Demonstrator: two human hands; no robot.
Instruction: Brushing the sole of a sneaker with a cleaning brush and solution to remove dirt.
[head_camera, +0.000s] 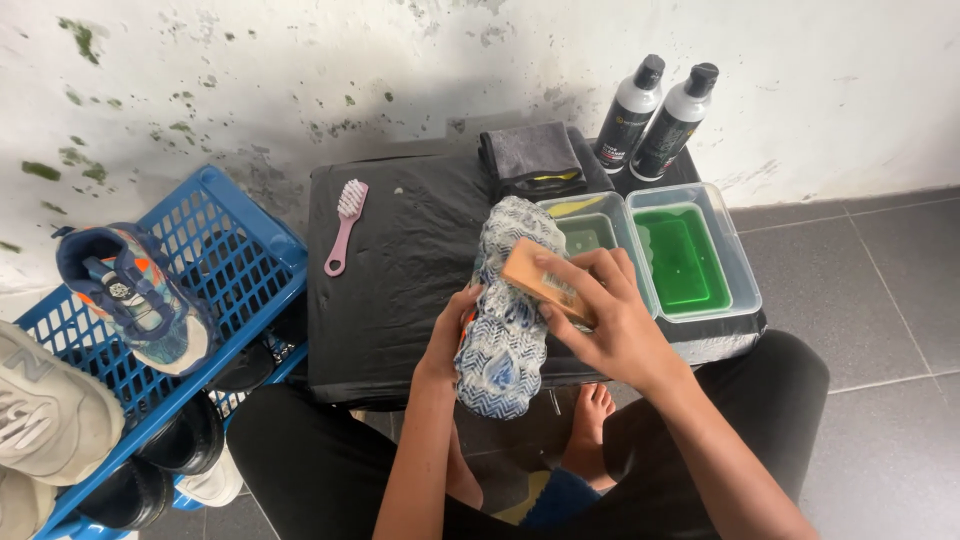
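Black-covered table: left hand grips shoe, right hand clasps wooden brush beside tubs.

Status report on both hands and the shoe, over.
Left hand grips patterned shoe. Right hand presses wooden brush on sole. Green-water tubs close by.

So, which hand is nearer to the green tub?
Right. The right hand scrubs the shoe with a brush just beside the green tub; the left hand grips the shoe's far side.
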